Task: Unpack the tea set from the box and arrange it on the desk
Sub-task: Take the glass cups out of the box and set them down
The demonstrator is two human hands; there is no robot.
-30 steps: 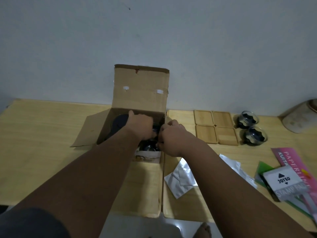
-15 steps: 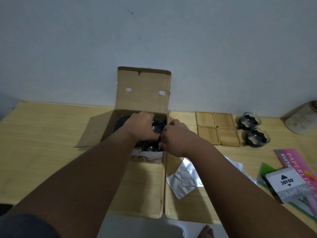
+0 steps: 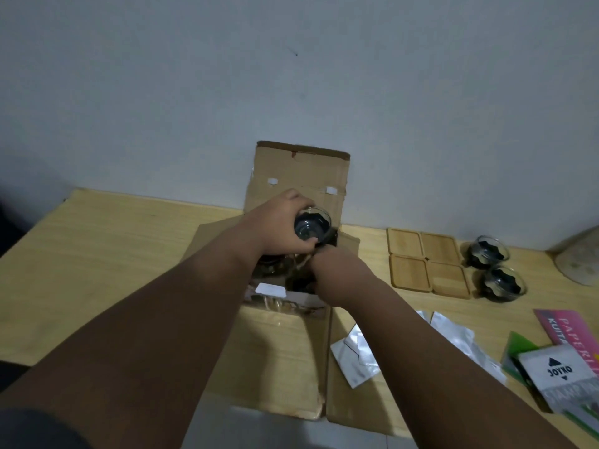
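Observation:
An open cardboard box stands at the middle of the desk, its lid flap upright against the wall. My left hand is shut on a glass cup with a dark insert, held just above the box opening. My right hand reaches down into the box; its fingers are hidden, so what it holds cannot be made out. To the right, several wooden coasters lie in a square, with two more glass cups beside them.
Silvery plastic wrappers lie near the front right of the box. A stamp pad box and a pink paper pack sit at the right edge. A pale round vessel stands at the far right. Desk surface stretches left.
My left hand has lifted a glass cup up out of the box. My right hand stays low inside the box. The camera has tilted slightly upward.

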